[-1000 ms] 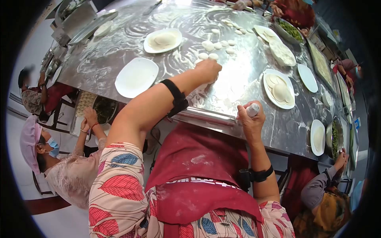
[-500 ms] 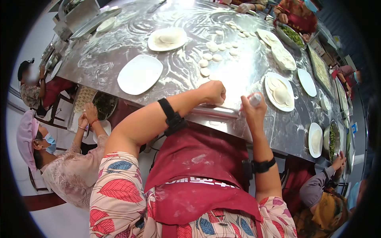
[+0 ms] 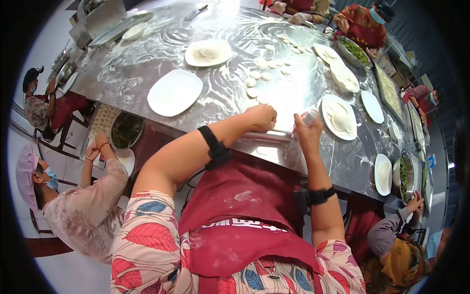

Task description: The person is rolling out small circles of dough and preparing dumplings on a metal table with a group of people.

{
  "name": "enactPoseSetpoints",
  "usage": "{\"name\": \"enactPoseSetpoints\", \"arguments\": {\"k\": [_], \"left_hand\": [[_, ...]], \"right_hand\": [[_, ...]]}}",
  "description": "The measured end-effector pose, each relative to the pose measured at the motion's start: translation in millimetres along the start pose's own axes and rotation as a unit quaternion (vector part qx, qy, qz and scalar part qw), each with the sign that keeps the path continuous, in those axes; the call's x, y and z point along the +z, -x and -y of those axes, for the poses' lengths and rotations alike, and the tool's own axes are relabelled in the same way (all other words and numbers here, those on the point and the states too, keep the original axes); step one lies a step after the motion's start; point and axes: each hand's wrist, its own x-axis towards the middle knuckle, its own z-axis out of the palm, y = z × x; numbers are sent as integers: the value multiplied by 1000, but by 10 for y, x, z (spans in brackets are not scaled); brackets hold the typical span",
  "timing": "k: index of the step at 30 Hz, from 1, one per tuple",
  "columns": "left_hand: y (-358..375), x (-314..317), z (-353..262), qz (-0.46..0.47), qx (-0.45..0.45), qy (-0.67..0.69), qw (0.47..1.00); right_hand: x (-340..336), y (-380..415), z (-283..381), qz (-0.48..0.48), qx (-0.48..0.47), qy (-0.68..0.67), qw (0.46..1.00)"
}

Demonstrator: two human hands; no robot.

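Note:
My right hand (image 3: 308,132) is wrapped round a metal rolling pin (image 3: 271,136), whose pale rounded end pokes out above the fingers. The shiny shaft lies near the table's front edge, between my hands. My left hand (image 3: 262,117) is closed in a fist by the shaft's other end; whatever its fingers hold is hidden. Just beyond it, small dough discs (image 3: 251,92) lie scattered on the floured steel table (image 3: 220,81). To the right of my right hand stands a white plate (image 3: 350,131) with flat rounds of dough (image 3: 341,121).
A white plate (image 3: 175,93) lies to the left, with a dough-filled plate (image 3: 208,53) behind it. Bowls of green filling (image 3: 404,176) stand at the right. A co-worker (image 3: 83,215) sits close on the left, near a dark filling bowl (image 3: 126,131); others work around the table.
The view has shifted slightly. My right hand and the rolling pin sit a little further left and nearer me. The left hand stays closed. The left co-worker's hands have moved slightly.

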Motion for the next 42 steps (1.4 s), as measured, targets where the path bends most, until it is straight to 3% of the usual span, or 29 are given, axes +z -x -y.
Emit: {"name": "enactPoseSetpoints", "arguments": {"k": [3, 7, 10, 11, 15, 18, 21, 24, 25, 29, 32, 33, 36, 37, 40, 42], "left_hand": [[-118, 45, 63, 27, 6, 45, 999], [36, -89, -30, 33, 17, -11, 999], [115, -116, 35, 113, -64, 138, 982], [131, -124, 28, 78, 20, 29, 996], [-17, -80, -30, 5, 1, -9, 1000], [-57, -38, 13, 53, 20, 21, 998], [30, -53, 38, 35, 40, -14, 998], [102, -138, 32, 117, -34, 88, 989], [125, -136, 6, 77, 13, 51, 996], [-4, -68, 15, -5, 19, -34, 999], [85, -152, -111, 77, 7, 38, 996], [79, -134, -47, 67, 54, -13, 996], [74, -153, -18, 42, 12, -10, 999], [97, -198, -40, 59, -17, 56, 997], [69, -184, -11, 93, 18, 22, 995], [29, -144, -41, 42, 11, -28, 999]], "right_hand": [[-22, -58, -41, 11, -16, 26, 999], [-158, 387, 30, -9, 18, 43, 999], [-106, 451, 73, -14, 11, 4, 1000], [-75, 295, 96, -11, 15, 0, 1000], [71, -143, 44, -4, -4, 14, 1000], [-17, 13, 95, -3, 4, 32, 999], [-118, 440, 176, -18, 27, 24, 999], [-106, 382, 148, -19, 25, 19, 999], [-88, 285, 131, -22, 22, 31, 999], [46, -73, 61, -18, -13, 41, 999], [-35, 118, 154, -10, 5, 32, 999], [-101, 287, 119, -12, 1, 47, 999], [-149, 630, 141, -16, 12, 1, 1000], [-136, 670, 161, -21, 20, -30, 999], [-76, 328, 131, -32, 26, 34, 999], [-5, -3, 63, -15, -20, 61, 998]]}}
